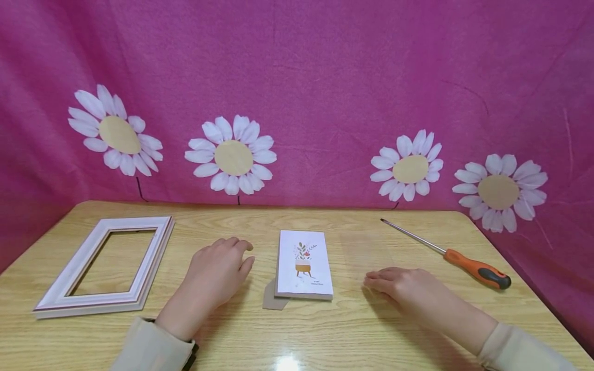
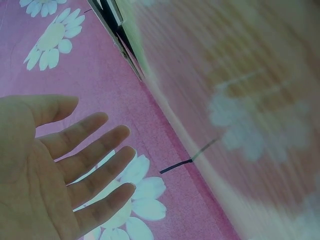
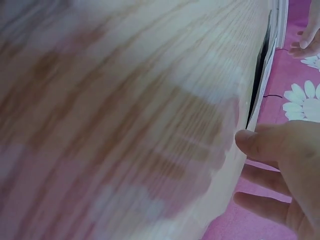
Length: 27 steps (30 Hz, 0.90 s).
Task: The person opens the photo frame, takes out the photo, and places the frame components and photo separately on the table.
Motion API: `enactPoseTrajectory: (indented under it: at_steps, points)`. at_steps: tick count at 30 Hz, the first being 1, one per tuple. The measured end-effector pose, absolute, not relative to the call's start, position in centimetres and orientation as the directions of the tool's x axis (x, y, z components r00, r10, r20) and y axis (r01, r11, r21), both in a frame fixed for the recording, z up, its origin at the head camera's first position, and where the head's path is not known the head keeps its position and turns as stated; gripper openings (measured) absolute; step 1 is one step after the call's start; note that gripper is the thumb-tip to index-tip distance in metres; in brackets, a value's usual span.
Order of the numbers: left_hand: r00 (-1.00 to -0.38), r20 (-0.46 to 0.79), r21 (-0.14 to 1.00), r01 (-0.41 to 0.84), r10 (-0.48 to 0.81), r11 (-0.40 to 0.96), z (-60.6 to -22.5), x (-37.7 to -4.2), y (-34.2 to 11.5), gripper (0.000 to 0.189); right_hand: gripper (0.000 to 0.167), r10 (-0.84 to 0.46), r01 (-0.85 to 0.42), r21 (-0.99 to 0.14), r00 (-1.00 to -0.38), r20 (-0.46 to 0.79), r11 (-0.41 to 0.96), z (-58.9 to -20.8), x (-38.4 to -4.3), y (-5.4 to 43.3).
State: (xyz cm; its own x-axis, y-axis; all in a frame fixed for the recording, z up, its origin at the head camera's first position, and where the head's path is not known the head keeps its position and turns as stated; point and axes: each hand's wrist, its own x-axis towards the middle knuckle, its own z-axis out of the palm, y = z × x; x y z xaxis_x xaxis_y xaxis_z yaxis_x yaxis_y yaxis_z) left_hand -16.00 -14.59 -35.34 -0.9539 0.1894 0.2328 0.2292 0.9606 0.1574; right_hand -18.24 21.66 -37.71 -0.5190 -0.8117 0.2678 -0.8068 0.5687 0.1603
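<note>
A small white picture panel (image 1: pixel 302 260) with a printed potted plant lies face up at the middle of the table. A grey-brown flap (image 1: pixel 275 298) sticks out from under its lower left corner. To the panel's left is my left hand (image 1: pixel 218 270), palm inward with loosely bent fingers; the left wrist view shows that hand (image 2: pixel 75 170) holding nothing. My right hand (image 1: pixel 408 288) is right of the panel, low over the table, apart from it. Its thumb and fingers (image 3: pixel 262 202) grip nothing in the right wrist view.
A white picture frame (image 1: pixel 153 268) with a vacant opening lies at the table's left. On the right side lies a screwdriver (image 1: pixel 478 268) with an orange and black handle, its shaft pointing back left. A pink curtain (image 1: pixel 320 93) with white daisies hangs behind the wooden table (image 1: pixel 343 340).
</note>
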Motion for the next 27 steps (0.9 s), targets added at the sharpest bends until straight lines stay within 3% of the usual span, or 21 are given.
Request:
enactPoseTrajectory:
  at_steps: [11, 27]
  points:
    - [-0.953, 0.231, 0.159, 0.236, 0.196, 0.959, -35.2, -15.9, -14.6, 0.026, 0.028, -0.849, -0.835, 0.221, -0.433, 0.304, 0.504, -37.6, -18.5, 21.4]
    - [-0.948, 0.245, 0.154, 0.247, 0.205, 0.957, -35.2, -15.9, -14.6, 0.025, 0.027, -0.861, -0.840, 0.245, -0.406, 0.306, 0.484, -36.6, -18.3, 19.8]
